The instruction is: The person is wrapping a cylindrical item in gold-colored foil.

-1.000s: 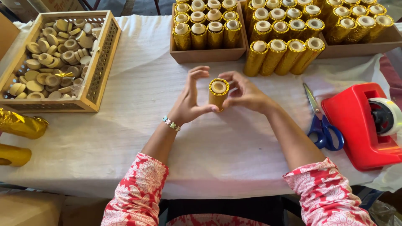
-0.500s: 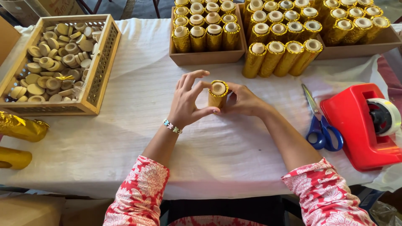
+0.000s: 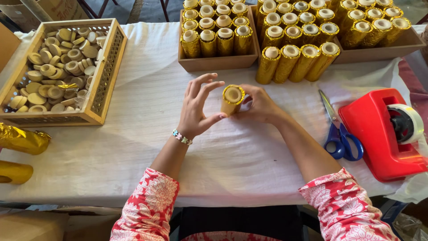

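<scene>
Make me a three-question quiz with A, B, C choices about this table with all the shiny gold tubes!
1. Where are the scissors?
A. inside the wooden tray
B. between the right arm and the red tape dispenser
C. in the left hand

2. What colour are the scissor handles?
A. blue
B. green
C. yellow

3. How is the gold tube held?
A. lying flat on the cloth
B. upright between both hands
C. tucked inside a box

Answers:
1 B, they lie on the white cloth just left of the dispenser.
2 A, both loops are blue.
3 B, the left hand and right hand touch it, open end up.
</scene>
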